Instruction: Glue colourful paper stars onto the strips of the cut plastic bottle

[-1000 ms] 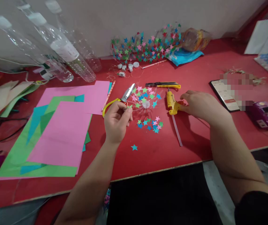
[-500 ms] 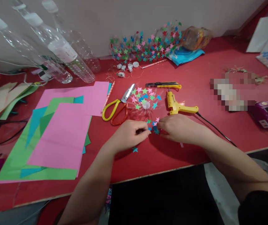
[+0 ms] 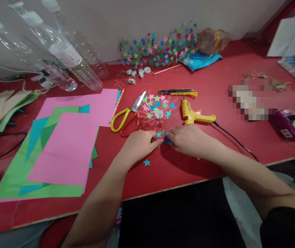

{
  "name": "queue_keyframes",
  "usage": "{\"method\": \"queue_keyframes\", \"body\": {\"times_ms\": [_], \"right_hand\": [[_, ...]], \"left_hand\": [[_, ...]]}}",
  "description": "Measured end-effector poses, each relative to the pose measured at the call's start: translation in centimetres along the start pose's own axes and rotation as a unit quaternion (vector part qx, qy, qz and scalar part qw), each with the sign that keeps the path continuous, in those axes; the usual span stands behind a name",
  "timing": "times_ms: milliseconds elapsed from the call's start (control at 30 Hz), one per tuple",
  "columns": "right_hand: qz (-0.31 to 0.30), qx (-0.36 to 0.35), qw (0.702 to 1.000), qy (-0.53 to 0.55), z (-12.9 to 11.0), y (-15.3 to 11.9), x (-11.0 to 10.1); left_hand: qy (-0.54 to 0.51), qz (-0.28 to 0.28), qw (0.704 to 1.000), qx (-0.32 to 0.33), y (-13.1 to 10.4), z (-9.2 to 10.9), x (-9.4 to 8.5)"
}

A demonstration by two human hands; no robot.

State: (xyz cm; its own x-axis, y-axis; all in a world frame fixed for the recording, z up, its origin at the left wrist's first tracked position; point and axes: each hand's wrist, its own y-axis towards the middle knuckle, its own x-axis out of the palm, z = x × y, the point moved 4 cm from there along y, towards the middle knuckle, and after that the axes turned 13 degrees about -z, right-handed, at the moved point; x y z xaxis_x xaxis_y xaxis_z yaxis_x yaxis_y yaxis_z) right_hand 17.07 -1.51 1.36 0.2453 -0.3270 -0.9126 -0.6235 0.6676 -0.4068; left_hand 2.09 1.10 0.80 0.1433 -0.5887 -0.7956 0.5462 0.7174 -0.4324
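Observation:
My left hand (image 3: 142,144) is closed, thumb and fingers bent together at a small heap of paper stars (image 3: 162,132). A blue paper star (image 3: 159,134) shows at its fingertips. From the other side of the heap, my right hand (image 3: 187,139) reaches in with curled fingers; what they pinch is hidden. One loose blue star (image 3: 146,162) lies below my left hand. Just beyond both hands stands a clear cut plastic piece (image 3: 159,114) with pink, green and blue stars stuck over it. A yellow hot glue gun (image 3: 193,115) lies past my right hand.
Scissors (image 3: 128,117) and a utility knife (image 3: 179,92) lie around the plastic piece. Coloured paper sheets (image 3: 64,148) cover the left side. Clear bottles (image 3: 67,55) and a star-covered plastic piece (image 3: 160,50) stand at the back. The glue gun's cord (image 3: 236,141) runs to the right.
A blue star now shows at my left fingertips. My hands stay close together over the heap, and the whole view has shifted slightly left.

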Motion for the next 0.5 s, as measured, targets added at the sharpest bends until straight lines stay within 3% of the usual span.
{"method": "queue_keyframes", "body": {"times_ms": [267,367,500], "right_hand": [[0.021,-0.01,0.999,-0.038,-0.2,-0.1,-0.1],[0.104,-0.004,0.994,-0.025,0.2,-1.0,-1.7],[0.242,-0.033,0.97,-0.008,0.1,-2.4,-3.5]], "left_hand": [[-0.111,0.019,0.991,0.066,-0.2,0.1,-0.1],[-0.224,-0.015,0.97,0.093,-0.5,0.3,-0.1],[-0.368,-0.04,0.919,0.132,-0.7,1.0,0.0]]}}
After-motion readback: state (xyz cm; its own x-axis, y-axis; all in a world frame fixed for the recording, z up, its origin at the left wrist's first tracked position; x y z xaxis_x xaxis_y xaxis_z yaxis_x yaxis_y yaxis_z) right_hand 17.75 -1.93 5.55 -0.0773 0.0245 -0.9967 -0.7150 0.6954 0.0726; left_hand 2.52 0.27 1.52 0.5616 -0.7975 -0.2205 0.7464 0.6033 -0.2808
